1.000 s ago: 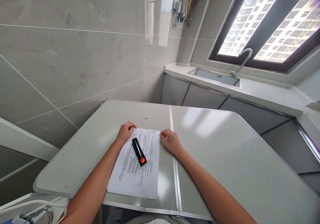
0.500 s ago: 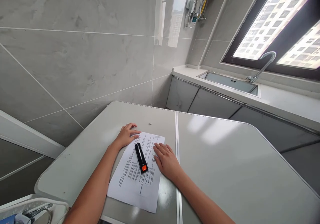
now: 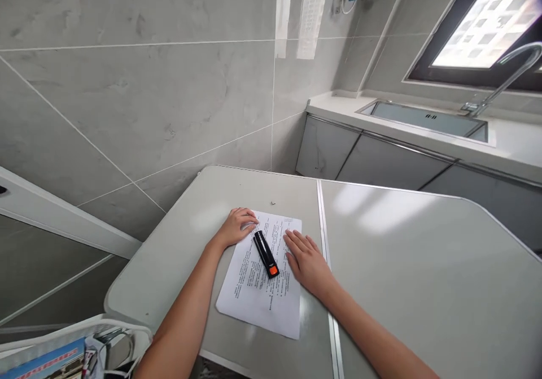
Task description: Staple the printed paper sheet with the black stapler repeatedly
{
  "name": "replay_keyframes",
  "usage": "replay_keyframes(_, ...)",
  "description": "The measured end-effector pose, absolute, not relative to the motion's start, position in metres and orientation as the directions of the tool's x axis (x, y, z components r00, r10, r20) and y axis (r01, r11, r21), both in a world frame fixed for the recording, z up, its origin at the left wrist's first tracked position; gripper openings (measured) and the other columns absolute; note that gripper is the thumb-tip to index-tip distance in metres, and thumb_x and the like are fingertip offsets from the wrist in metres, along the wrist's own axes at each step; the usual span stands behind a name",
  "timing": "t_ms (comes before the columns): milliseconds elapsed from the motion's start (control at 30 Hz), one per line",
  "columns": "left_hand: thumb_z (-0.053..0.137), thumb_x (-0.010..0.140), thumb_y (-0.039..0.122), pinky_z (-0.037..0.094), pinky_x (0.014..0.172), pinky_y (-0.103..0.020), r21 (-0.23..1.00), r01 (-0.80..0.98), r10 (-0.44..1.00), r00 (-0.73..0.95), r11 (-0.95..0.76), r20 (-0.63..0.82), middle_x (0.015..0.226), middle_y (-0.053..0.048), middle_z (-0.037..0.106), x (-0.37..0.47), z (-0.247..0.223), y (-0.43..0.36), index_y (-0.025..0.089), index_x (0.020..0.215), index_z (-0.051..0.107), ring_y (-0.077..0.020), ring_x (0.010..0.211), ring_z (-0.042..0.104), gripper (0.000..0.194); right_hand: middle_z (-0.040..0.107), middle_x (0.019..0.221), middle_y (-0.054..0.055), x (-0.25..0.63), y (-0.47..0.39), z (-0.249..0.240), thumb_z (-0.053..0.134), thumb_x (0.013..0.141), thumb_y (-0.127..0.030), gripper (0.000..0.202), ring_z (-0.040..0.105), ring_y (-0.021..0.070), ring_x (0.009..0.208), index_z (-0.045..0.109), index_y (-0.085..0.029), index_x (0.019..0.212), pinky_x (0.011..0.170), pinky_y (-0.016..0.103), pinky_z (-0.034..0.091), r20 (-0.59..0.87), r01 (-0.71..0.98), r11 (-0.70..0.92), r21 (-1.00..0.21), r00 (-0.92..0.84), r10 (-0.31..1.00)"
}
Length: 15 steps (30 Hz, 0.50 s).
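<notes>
Printed paper sheets lie on the light table, text side up. Across them rests a black stapler with an orange end, slanted, touched by neither hand. My left hand is at the far left corner of the paper, fingers loosely bent and apart, fingertips on or beside its edge. My right hand lies flat over the right edge of the paper, fingers stretched out. Neither hand grips anything.
The table has a metal seam right of the paper. A tiny metal bit lies beyond the sheets. A white basket with printed items stands at lower left. Behind are a tiled wall, a sink and a faucet.
The view has shifted, so table, paper and hands appear farther right. My left hand's fingers look a little more drawn together; the right hand stays flat. The stapler still lies on the paper.
</notes>
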<state>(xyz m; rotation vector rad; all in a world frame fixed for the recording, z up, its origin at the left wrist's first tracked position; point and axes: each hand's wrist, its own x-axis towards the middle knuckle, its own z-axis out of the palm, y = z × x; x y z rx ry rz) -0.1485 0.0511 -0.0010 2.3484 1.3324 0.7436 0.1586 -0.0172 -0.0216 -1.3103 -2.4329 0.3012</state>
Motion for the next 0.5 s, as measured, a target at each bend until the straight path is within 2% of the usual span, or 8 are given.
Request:
replay_keyframes(200, 0.059, 0.089, 0.009, 0.044, 0.104, -0.045, 0.496, 0.661, 0.826, 0.464, -0.563, 0.319, 0.116, -0.006, 0.069, -0.143, 0.000, 0.048, 0.025, 0.110, 0.075, -0.0240, 0.112, 0.061, 0.030, 0.047, 0.161, 0.007, 0.154, -0.018, -0.017, 0.042, 0.106, -0.029, 0.048, 0.040, 0.0295, 0.151, 0.051, -0.026, 0.153, 0.123, 0.056, 0.033, 0.242, 0.743, 0.547, -0.386, -0.491, 0.837)
replay_keyframes(300, 0.057, 0.090, 0.011, 0.047, 0.102, -0.043, 0.504, 0.664, 0.833, 0.451, -0.553, 0.319, 0.115, -0.007, 0.068, -0.140, 0.000, 0.050, 0.024, 0.107, 0.075, -0.0235, 0.110, 0.060, 0.028, 0.050, 0.158, 0.009, 0.159, -0.015, -0.012, 0.044, 0.105, -0.030, 0.043, 0.044, 0.0304, 0.147, 0.057, -0.024, 0.145, 0.118, 0.054, 0.038, 0.300, 0.725, 0.528, -0.442, -0.435, 0.849)
replay_keyframes(367, 0.058, 0.092, 0.015, 0.047, 0.103, -0.044, 0.500, 0.692, 0.853, 0.408, -0.521, 0.324, 0.114, -0.007, 0.068, -0.140, 0.000, 0.051, 0.023, 0.106, 0.075, -0.0240, 0.109, 0.060, 0.024, 0.060, 0.146, 0.010, 0.168, -0.010, -0.008, 0.044, 0.105, -0.029, 0.034, 0.051, 0.0298, 0.137, 0.066, -0.023, 0.130, 0.111, 0.050, 0.044, 0.344, 0.730, 0.480, -0.487, -0.345, 0.873)
replay_keyframes(433, 0.059, 0.093, 0.021, 0.046, 0.104, -0.045, 0.491, 0.731, 0.878, 0.351, -0.474, 0.325, 0.116, -0.007, 0.068, -0.140, -0.001, 0.053, 0.023, 0.106, 0.075, -0.0253, 0.111, 0.060, 0.021, 0.070, 0.121, 0.011, 0.180, -0.003, -0.006, 0.043, 0.104, -0.025, 0.028, 0.059, 0.0286, 0.117, 0.071, -0.023, 0.106, 0.101, 0.047, 0.047, 0.358, 0.757, 0.411, -0.508, -0.249, 0.900)
replay_keyframes(500, 0.060, 0.094, 0.028, 0.045, 0.105, -0.047, 0.460, 0.780, 0.901, 0.309, -0.424, 0.306, 0.125, -0.009, 0.067, -0.140, -0.004, 0.056, 0.024, 0.112, 0.074, -0.0279, 0.117, 0.059, 0.023, 0.070, 0.099, 0.009, 0.193, 0.004, -0.006, 0.045, 0.102, -0.022, 0.026, 0.059, 0.0262, 0.098, 0.068, -0.023, 0.089, 0.091, 0.043, 0.048, 0.346, 0.774, 0.349, -0.528, -0.179, 0.921)
